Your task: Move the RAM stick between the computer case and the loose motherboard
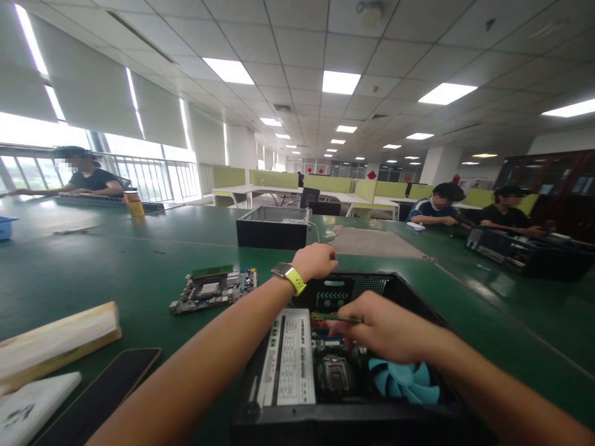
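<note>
A black computer case (395, 421) lies open in front of me. Inside it are a labelled power supply (290, 359), a bare processor socket (337, 373) and a blue fan (404, 379). Over the case, my right hand (379, 325) is closed on a thin green strip (341, 318), which looks like a memory module seen edge-on. My left hand (316, 261), above a yellow-banded watch (290, 275), is curled at the far left edge of the case; its fingertips are hidden. Coloured cables (320, 320) show beneath the right hand.
A loose motherboard (214, 289) lies left of the case. Nearer are a black phone-like slab (100, 396), a white box (35, 406) and a long pale block (60, 344). Beyond stands another open case (272, 230). People sit at the far left and right, one by a black case (530, 251).
</note>
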Available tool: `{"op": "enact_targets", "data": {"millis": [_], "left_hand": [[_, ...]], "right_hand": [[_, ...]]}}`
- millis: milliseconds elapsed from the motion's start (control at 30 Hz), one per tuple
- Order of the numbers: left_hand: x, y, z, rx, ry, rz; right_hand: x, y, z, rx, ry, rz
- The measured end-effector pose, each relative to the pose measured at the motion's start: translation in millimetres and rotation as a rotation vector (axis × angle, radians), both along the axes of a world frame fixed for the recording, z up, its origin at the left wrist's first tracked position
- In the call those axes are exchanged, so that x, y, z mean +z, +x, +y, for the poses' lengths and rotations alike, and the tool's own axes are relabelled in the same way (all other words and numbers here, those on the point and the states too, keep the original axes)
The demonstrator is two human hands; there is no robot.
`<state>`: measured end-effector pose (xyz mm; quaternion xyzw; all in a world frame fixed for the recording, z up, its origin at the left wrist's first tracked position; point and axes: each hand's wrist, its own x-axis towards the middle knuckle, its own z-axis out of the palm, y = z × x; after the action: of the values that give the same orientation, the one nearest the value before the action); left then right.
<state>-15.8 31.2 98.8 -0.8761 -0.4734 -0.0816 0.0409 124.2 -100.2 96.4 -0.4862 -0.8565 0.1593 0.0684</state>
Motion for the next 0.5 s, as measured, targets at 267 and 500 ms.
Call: {"op": "enact_targets", "data": {"millis": [267, 500], "left_hand": [[-46.0, 32.9, -8.4, -0.235, -0.375, 0.425], [-83.3, 38.9, 5.7, -0.313, -0.596, 0.619]], "right_hand": [[-54.3, 61.4, 104.5, -0.099, 0.015, -0.506], [-93.1, 44.2, 103.3, 0.067, 0.179, -0.666]]}}
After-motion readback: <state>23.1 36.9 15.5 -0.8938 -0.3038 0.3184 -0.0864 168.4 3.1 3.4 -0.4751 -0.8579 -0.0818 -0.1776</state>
